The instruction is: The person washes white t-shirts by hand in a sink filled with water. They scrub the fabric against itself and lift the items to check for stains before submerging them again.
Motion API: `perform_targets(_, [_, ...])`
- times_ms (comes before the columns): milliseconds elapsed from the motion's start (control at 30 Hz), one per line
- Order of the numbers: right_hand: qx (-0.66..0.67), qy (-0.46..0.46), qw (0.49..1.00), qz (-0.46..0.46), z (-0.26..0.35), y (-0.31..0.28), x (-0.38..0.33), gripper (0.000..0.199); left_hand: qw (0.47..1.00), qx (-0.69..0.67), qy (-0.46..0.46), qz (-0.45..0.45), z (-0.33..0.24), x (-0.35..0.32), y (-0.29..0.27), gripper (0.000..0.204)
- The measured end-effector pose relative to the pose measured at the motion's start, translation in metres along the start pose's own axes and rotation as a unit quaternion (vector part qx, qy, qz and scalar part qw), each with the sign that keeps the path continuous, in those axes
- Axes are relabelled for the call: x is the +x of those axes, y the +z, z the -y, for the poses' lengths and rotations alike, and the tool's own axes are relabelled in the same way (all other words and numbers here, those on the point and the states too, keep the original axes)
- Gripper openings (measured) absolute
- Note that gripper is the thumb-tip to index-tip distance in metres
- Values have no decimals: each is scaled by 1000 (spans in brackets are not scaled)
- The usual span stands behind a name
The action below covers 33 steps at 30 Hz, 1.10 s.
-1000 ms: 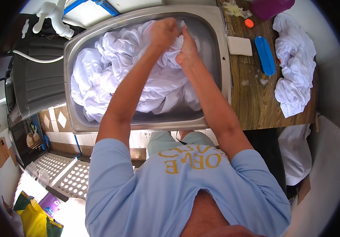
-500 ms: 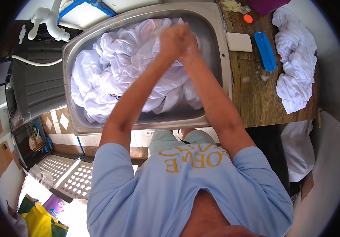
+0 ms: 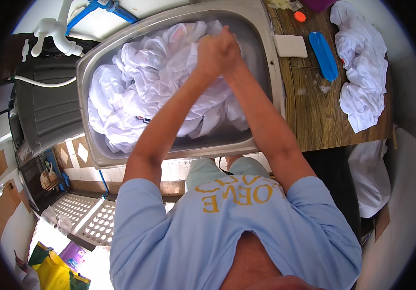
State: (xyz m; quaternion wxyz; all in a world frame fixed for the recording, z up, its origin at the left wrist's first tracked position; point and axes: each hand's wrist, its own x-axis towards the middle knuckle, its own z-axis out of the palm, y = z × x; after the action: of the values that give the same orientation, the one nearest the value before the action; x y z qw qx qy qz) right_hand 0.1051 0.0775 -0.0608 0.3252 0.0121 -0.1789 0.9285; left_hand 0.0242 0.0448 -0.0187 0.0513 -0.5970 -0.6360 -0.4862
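A heap of wet white cloth (image 3: 145,67) fills most of a metal sink basin (image 3: 276,96) in front of me. Toward the basin's far right, my left hand (image 3: 210,57) and my right hand (image 3: 231,52) are pressed together over the edge of the heap. Both are closed, with white fabric bunched right against them. The fingers are smeared by motion, and most of what lies between the palms is hidden. A small dark mark shows on the cloth beside my left forearm.
On the wooden counter (image 3: 314,125) to the right lie a whitish slab (image 3: 290,46), a blue oblong holder (image 3: 323,56), an orange cap (image 3: 300,17) and a crumpled white garment (image 3: 362,63). A white tap (image 3: 56,36) stands at the far left, above a grey ribbed lid (image 3: 48,104).
My two hands stay together in nearly the same spot, with a slight shift of the fingers. The whole view has moved a little; the cloth heap lies as before.
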Motion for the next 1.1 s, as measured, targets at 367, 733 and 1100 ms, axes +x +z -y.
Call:
perform_targets(367, [-112, 47, 926, -358, -3, 23, 2, 45, 999, 18, -9, -29, 6, -7, -2, 24])
perform_targets(733, [-680, -106, 668, -283, 59, 8, 3, 30, 968, -31, -165, 189, 32, 7, -38, 33])
perform_targets(1100, [-882, 0, 376, -284, 19, 1, -3, 26, 984, 130, -32, 115, 80, -47, 2, 38])
